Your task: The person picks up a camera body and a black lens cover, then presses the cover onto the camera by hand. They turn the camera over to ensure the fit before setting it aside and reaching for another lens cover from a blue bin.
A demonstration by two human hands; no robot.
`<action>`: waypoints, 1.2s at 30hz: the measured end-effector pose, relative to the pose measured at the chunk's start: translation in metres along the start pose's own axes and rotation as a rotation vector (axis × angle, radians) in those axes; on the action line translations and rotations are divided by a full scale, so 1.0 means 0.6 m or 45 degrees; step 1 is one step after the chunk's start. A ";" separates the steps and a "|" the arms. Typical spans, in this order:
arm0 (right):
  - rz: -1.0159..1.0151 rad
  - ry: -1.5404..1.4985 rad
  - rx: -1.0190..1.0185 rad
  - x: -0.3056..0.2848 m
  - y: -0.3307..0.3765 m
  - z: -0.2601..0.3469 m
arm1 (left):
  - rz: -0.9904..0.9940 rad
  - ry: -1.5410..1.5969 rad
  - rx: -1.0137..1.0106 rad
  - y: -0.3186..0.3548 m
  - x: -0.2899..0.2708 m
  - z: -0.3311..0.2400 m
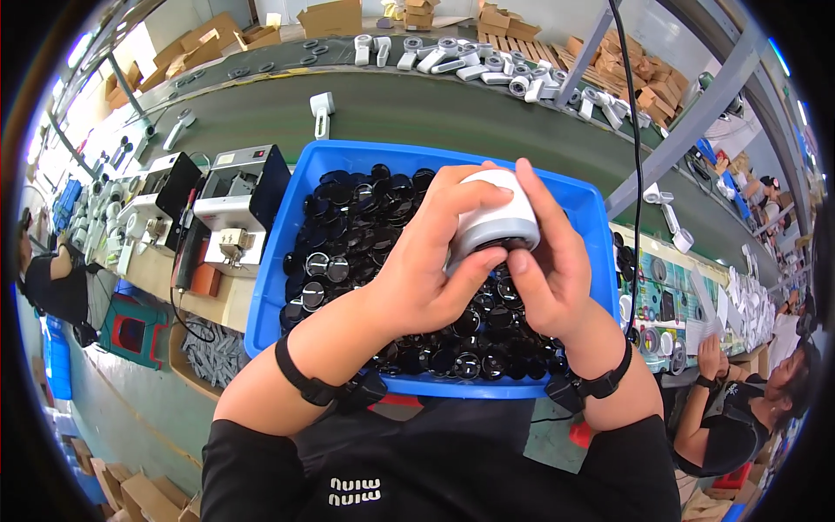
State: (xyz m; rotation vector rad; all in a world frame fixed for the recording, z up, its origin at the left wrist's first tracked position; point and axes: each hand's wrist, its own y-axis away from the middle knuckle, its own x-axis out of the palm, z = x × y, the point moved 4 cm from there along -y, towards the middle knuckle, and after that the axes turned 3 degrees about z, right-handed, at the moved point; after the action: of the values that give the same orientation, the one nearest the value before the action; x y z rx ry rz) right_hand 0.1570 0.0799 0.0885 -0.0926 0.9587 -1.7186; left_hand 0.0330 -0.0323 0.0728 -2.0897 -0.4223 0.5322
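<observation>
Between my two hands is a white, rounded housing with a grey band (497, 222), its dark lower end facing me. My left hand (424, 252) wraps its left side, fingers over the top and thumb at the lower edge. On the other side my right hand (557, 265) closes round it, with its thumb pressed near the dark end. Below both hands stands a blue bin (268, 296) full of glossy black round discs (352, 230). Whether one of these discs sits in the housing's end is hidden by my thumbs.
Beyond the bin runs a dark green conveyor belt (383, 109), carrying a white-grey handled part (322, 113). Many similar parts (487, 65) lie along its far side. Small bench machines (239, 204) stand to the left. A black cable (637, 148) hangs at right, near a seated co-worker (739, 409).
</observation>
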 end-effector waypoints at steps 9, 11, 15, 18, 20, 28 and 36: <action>0.009 -0.169 0.590 0.010 0.015 -0.087 | -0.114 -0.319 -0.124 -0.004 -0.011 0.012; 0.005 -0.227 0.558 0.018 0.019 -0.098 | -0.327 0.217 -0.283 -0.003 -0.009 0.030; 0.094 -0.063 0.635 0.038 0.017 -0.099 | -0.630 0.710 -0.656 0.008 -0.031 0.074; 0.055 -0.060 0.691 0.051 0.021 -0.106 | -0.731 0.786 -0.890 0.020 -0.038 0.105; -0.006 -0.049 0.756 0.057 0.023 -0.109 | -0.802 0.880 -0.967 0.030 -0.045 0.133; -0.035 -0.154 0.856 0.059 0.027 -0.138 | -0.680 0.578 -0.916 0.029 -0.058 0.145; -0.053 0.093 0.587 0.092 0.029 -0.177 | -0.707 -0.256 -0.776 0.025 -0.078 0.137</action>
State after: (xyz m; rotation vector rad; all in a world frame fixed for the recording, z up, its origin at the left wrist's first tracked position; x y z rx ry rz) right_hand 0.0955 0.0905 -0.0150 0.2549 0.5942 -1.9502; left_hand -0.0483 -0.0060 0.0294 -2.3391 -1.3718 0.2961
